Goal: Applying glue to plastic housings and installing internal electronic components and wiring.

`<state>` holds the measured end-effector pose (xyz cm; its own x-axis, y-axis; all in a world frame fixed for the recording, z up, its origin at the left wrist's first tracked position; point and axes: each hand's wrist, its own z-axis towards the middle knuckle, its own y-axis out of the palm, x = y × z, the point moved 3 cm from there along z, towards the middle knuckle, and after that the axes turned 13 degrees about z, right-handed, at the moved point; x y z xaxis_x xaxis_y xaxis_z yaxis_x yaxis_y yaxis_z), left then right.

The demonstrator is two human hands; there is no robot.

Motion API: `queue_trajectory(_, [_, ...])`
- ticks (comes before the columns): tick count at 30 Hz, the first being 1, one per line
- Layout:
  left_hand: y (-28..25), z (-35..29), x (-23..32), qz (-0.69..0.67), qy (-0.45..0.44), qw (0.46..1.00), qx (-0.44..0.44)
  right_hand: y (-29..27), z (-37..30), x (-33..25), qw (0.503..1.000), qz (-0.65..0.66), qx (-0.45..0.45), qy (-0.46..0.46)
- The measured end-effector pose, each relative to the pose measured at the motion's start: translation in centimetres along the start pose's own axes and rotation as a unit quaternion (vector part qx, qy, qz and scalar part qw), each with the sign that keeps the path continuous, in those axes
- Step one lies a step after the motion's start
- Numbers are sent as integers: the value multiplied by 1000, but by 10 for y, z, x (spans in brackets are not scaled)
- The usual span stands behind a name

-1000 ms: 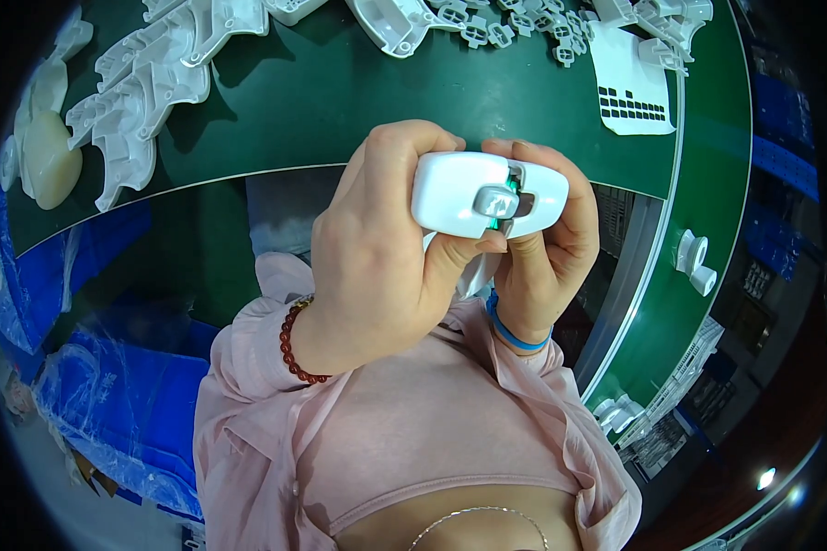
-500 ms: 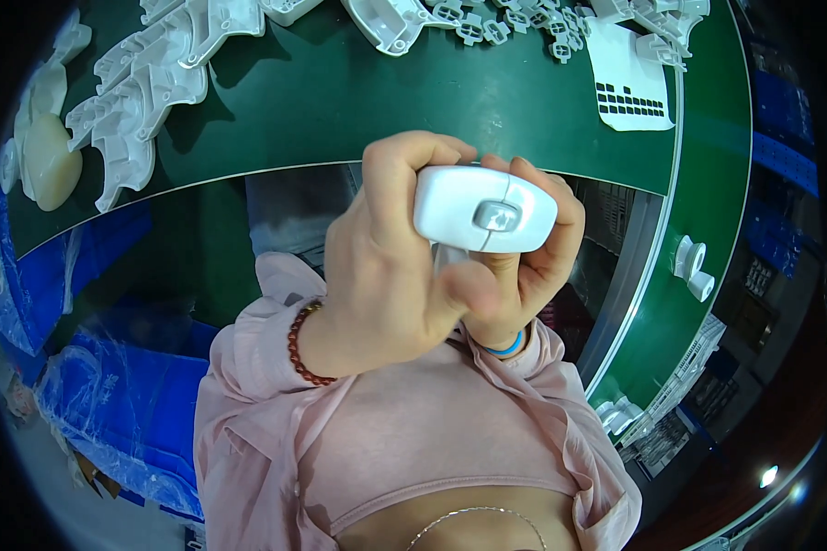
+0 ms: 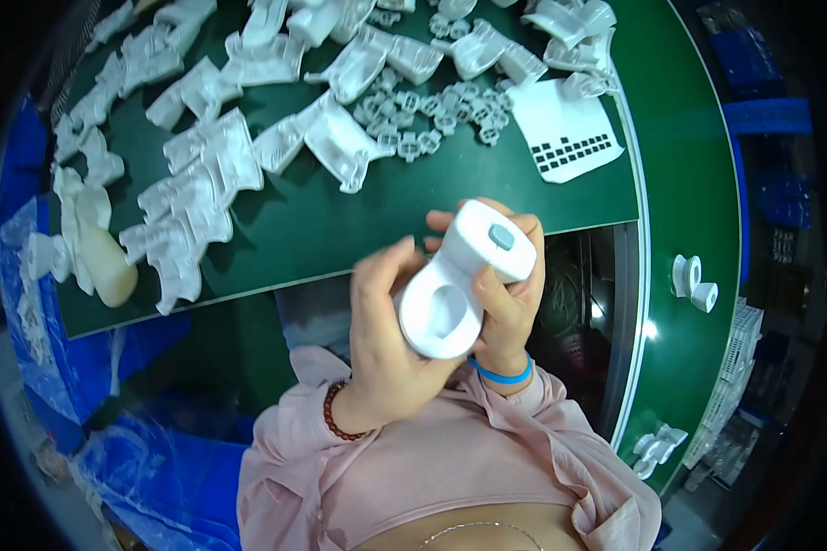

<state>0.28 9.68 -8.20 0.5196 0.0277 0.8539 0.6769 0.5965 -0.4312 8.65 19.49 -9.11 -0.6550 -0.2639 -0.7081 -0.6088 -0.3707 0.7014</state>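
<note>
A white plastic device housing is held in front of my chest, above the table's near edge. Its upper end carries a grey-green button; a round cup-shaped hollow forms the lower end. My right hand wraps the upper part from the right, thumb pressed on the front just under the button end. Against the round lower end rests my left hand, its palm along the left side and its fingers bent upward. The housing hides some of the fingertips.
On the green table lie several white shell parts and a cluster of small clear-grey frames. A white sheet with black pads lies at right. White spool-like parts stand on the right-hand ledge. Blue bins sit at lower left.
The housing has tilted and turned, so its round hollow end now shows below the button end. My left hand's grip has shifted down to that end. The view takes in more of the table.
</note>
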Motion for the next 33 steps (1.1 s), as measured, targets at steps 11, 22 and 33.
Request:
queue_trajectory(11, [30,6,24,86,129,986,-52,-32,28,-42,995,68,-51,59])
queue_trajectory(22, [-15,43,4,218,166,961,-28,-272,94,-245,715,-220,480,-458])
queue_trajectory(33, [-65,106,-22,514,81,852,48,-249,53,-220,489,-484,571,-448])
